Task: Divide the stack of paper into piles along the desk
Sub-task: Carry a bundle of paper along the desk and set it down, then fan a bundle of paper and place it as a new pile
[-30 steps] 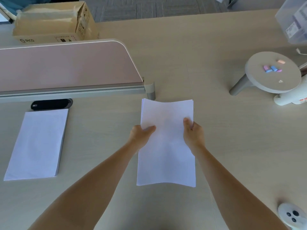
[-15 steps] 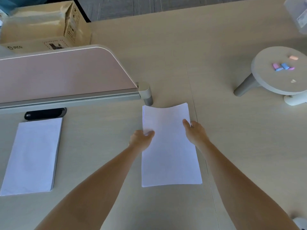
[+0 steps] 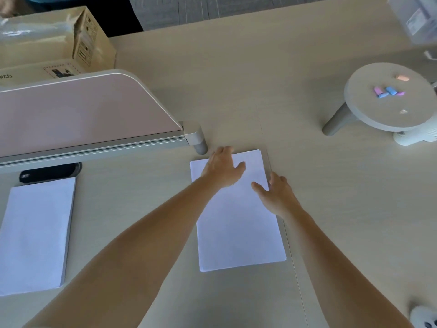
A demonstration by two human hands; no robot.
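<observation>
Both hands have let go of the new pile (image 3: pixel 238 223), which now lies flat on the desk (image 3: pixel 343 209) where a moment ago it was pinched at its sides.
Left hand (image 3: pixel 223 170) rests open on the far end, right hand (image 3: pixel 275 194) open at the right edge; the thicker stack (image 3: pixel 35 233) lies well apart to the left. To finish well, square the slightly fanned edges with flat palms before reaching back.

Matt wood-grain desk (image 3: pixel 331 209); smooth paper (image 3: pixel 238 233)

Your left hand (image 3: pixel 222 170) hides the centre pile's (image 3: pixel 238 223) far edge; the left pile (image 3: pixel 35 235) is cut off.
</observation>
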